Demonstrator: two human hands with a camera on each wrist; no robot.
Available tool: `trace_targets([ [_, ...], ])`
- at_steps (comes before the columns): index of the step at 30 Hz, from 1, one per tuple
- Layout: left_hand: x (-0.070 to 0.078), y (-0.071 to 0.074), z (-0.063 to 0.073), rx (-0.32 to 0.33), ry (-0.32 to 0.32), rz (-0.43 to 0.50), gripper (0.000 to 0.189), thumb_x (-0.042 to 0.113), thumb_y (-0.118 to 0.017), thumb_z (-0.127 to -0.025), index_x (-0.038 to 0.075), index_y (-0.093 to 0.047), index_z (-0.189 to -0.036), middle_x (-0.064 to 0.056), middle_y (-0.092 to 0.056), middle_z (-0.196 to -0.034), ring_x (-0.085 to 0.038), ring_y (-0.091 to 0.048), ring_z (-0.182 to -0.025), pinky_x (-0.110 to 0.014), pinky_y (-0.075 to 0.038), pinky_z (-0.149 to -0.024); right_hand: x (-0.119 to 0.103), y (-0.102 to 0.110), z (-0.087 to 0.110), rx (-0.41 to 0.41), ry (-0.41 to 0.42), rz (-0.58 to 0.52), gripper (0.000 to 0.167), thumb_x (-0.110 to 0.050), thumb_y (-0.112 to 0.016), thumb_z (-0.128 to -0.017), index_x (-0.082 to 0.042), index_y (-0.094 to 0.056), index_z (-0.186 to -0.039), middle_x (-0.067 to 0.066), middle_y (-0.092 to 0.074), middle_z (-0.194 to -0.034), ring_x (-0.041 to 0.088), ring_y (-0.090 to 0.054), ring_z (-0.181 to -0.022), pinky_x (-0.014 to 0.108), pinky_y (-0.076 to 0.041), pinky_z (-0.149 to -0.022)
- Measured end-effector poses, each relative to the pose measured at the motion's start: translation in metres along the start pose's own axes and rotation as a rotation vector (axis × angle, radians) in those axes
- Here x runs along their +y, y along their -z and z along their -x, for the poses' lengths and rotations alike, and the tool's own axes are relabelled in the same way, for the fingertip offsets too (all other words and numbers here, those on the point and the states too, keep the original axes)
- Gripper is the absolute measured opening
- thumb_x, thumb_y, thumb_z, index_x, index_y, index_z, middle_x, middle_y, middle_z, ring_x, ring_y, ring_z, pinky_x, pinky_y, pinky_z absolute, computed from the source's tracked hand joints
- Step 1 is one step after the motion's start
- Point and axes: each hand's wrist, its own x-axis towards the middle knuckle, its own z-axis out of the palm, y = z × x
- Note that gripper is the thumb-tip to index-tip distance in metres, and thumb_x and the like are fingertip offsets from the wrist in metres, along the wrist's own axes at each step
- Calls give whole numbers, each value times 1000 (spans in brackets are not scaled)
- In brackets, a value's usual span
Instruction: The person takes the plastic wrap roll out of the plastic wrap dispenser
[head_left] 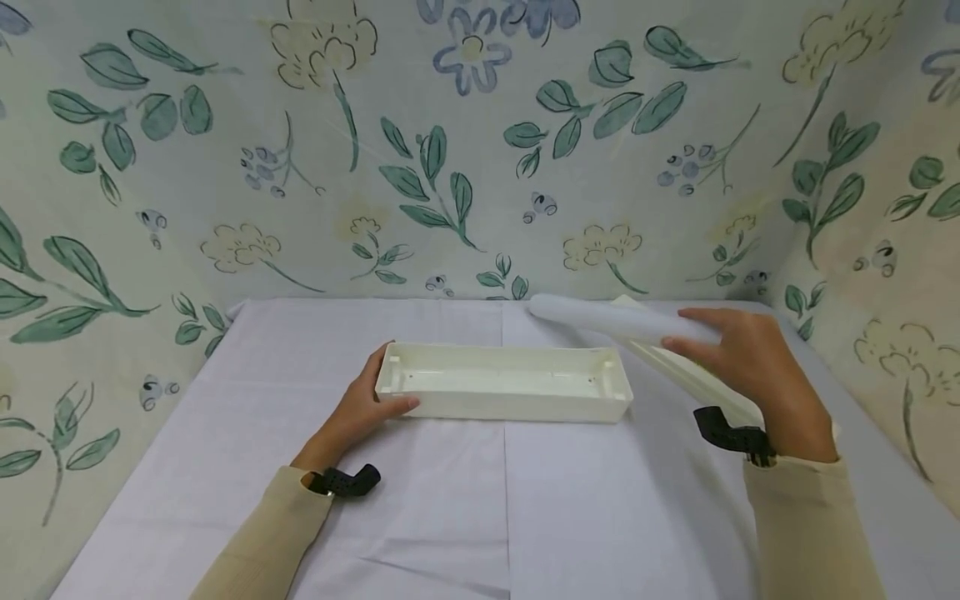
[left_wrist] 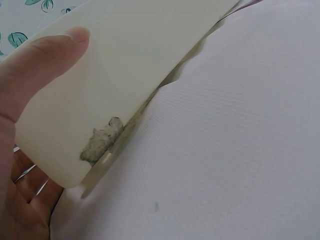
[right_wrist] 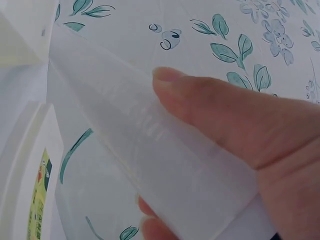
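A long cream plastic box (head_left: 502,407) sits on the table, its hollow side up. My left hand (head_left: 360,412) grips its left end, thumb on the front wall. The left wrist view shows a rough grey-green patch (left_wrist: 102,140) low on the box's wall. Beyond the box's right end, my right hand (head_left: 757,367) holds a white roll of plastic film (head_left: 600,314) by its right end. The roll is above the table, its far end pointing left. Beneath it lies a long cream lid-like piece (head_left: 697,381), slanting and partly hidden by my right hand. It bears a yellow-green label (right_wrist: 37,200).
White cloth (head_left: 420,508) covers the table, with a crease running down its middle. Floral fabric (head_left: 465,167) hangs behind the table and along both sides. A black wrist-camera mount (head_left: 345,481) sits at my left cuff, another mount (head_left: 735,437) at my right.
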Motion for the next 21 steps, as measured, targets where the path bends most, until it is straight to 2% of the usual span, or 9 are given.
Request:
trace_targets([
  [9, -3, 0, -1, 3, -10, 3, 103, 46, -80, -76, 28, -15, -154, -4, -37, -148, -28, -40, -130, -58, -30, -106, 6, -1, 0, 43, 54, 17, 56, -34, -79, -80, 4, -66, -118, 30, -63, -114, 44, -56, -102, 59, -43, -81],
  [14, -4, -1, 0, -10, 1, 7, 103, 45, -80, -76, 28, -14, -154, -5, -37, -148, -29, -40, -130, -58, -30, -106, 5, -1, 4, 6, -10, 1, 59, -39, -78, -80, 3, -65, -120, 29, -61, -118, 42, -54, -103, 58, -42, -82],
  [21, -4, 0, 2, 2, -10, 3, 102, 43, -80, -77, 28, -15, -154, -4, -38, -148, -28, -40, -130, -59, -30, -106, 7, -1, 6, -5, -15, 3, 59, -41, -78, -80, 3, -65, -119, 29, -62, -116, 42, -53, -103, 58, -41, -83],
])
